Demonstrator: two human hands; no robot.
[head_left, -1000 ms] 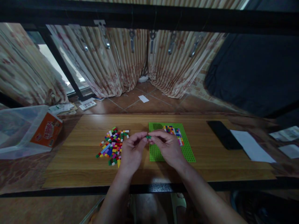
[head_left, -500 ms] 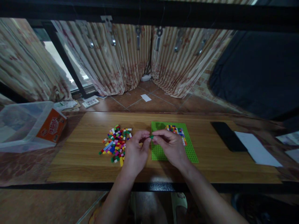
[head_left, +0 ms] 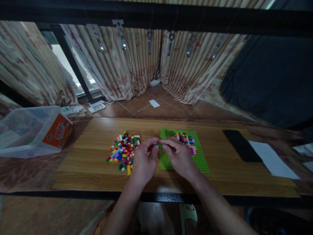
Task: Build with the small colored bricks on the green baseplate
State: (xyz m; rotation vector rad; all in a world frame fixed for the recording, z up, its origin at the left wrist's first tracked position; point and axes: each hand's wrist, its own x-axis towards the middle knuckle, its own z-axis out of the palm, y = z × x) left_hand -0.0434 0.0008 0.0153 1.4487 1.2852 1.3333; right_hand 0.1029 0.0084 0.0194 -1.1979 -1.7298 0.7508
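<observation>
Between the fingertips of both hands is a small green toy brick (head_left: 159, 144), partly covered by the fingers. My left hand (head_left: 146, 160) pinches it from the left, just off the baseplate's left edge. From the other side my right hand (head_left: 179, 155) closes on it, above the green studded baseplate (head_left: 168, 163). A patch of multicoloured bricks (head_left: 187, 140) is fixed on the baseplate, partly hidden behind my right hand. Left of my left hand lies a loose pile of coloured bricks (head_left: 123, 150).
A clear plastic box (head_left: 29, 130) with an orange label stands left of the wooden board (head_left: 80, 156). To the right lie a black phone-like slab (head_left: 241, 146) and a white paper sheet (head_left: 274, 160). Metal clips (head_left: 149, 42) hang from a dark bar.
The view has shifted slightly. My right fingers have moved a little around the green brick, and more of the brick patch shows. Both hands stay together.
</observation>
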